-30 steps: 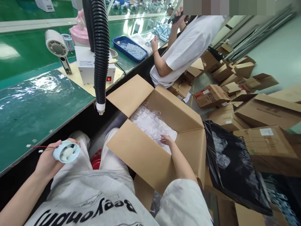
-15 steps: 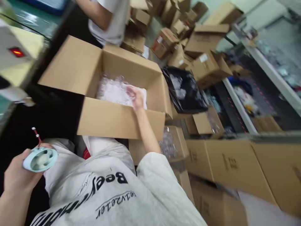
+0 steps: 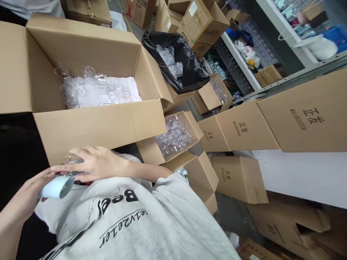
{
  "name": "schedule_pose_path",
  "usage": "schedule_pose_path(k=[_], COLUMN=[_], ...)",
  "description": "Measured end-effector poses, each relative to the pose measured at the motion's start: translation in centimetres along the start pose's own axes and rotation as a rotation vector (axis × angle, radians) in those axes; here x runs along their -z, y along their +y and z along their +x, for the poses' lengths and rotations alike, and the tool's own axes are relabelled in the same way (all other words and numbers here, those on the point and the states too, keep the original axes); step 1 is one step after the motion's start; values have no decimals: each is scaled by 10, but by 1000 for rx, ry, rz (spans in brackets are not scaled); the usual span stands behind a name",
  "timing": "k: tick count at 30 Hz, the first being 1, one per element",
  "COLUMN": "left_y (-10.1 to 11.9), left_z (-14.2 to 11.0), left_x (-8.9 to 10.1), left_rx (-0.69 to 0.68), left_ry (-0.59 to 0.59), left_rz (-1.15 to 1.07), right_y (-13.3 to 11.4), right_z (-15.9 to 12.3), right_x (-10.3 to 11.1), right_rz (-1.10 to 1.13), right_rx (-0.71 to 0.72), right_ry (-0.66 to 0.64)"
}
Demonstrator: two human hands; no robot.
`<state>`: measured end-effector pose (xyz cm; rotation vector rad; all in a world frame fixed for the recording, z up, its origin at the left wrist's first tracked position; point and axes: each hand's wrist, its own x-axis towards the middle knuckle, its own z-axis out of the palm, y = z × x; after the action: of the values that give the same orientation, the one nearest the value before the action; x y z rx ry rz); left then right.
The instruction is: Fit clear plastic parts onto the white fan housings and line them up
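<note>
My left hand (image 3: 30,191) is closed around a light blue mini fan housing (image 3: 55,187), held low at the left with its round open end tilted toward my lap. My right hand (image 3: 93,162) reaches across to it, fingers pinching a clear plastic ring-like piece (image 3: 71,174) against or just beside the housing; I cannot tell whether they touch. Beyond the hands stands a large open carton (image 3: 97,124) in which several clear plastic pieces (image 3: 72,90) lie on a white sheet.
A bin lined with a black bag (image 3: 187,81) holds clear plastic. Nearer stand a carton of clear pieces (image 3: 176,135) and a carton (image 3: 200,171) with light blue parts. Printed cartons (image 3: 306,119) line the right side. A shelf (image 3: 287,43) holds small goods at upper right.
My right hand has left the large carton with a clear plastic piece and come over to the fan housing in my left hand. The housing has turned, and the view has shifted right.
</note>
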<state>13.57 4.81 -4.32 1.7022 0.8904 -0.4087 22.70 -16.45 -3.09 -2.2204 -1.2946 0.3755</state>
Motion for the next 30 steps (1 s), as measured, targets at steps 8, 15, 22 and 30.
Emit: schedule_pose_path(k=[8, 15, 22, 30], left_y=[-3, -30, -67, -83], left_z=[-31, -57, -79, -115], left_x=[-11, -14, -5, -3], left_rx=[-451, -652, -783, -710], left_ry=[147, 349, 269, 230], left_rz=[14, -29, -43, -478], right_y=[15, 10, -15, -37], right_z=[25, 28, 51, 65], right_x=[-12, -2, -6, -5], right_rz=[16, 636, 777, 772], right_rx=[110, 173, 145, 373], right_ry=[-252, -174, -235, -429])
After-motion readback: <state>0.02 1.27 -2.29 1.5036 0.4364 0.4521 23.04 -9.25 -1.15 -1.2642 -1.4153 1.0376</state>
